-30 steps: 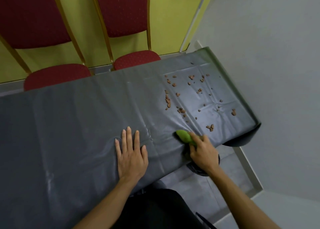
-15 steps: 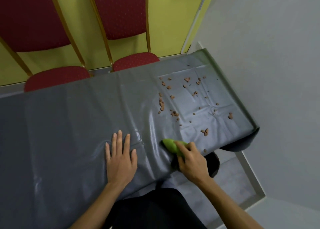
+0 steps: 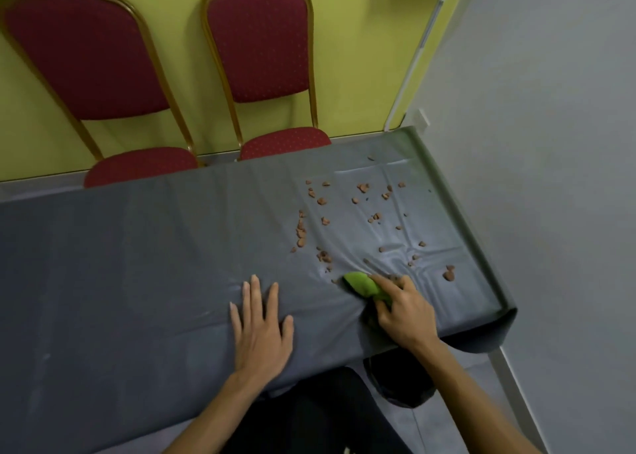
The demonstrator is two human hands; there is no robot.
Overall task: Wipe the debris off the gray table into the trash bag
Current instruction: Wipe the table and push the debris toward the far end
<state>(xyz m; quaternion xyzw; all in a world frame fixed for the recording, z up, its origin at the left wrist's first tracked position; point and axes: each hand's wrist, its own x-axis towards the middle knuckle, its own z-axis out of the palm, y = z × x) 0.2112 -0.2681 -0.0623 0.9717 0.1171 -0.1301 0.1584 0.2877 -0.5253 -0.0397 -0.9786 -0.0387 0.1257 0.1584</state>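
Note:
Several small reddish-brown crumbs of debris lie scattered over the right part of the gray table. My right hand holds a green cloth down on the table near its front edge, just below the crumbs. My left hand lies flat on the gray cover, fingers straight and spread, to the left of the cloth. A black trash bag hangs below the table's front edge, under my right forearm, mostly hidden.
Two red chairs with gold frames stand behind the table against a yellow-green wall. A gray wall runs close along the table's right end. The cover curls up at the front right corner.
My right hand has pushed the green cloth a little further onto the table toward the crumbs. The left hand stays flat in place; the view has shifted.

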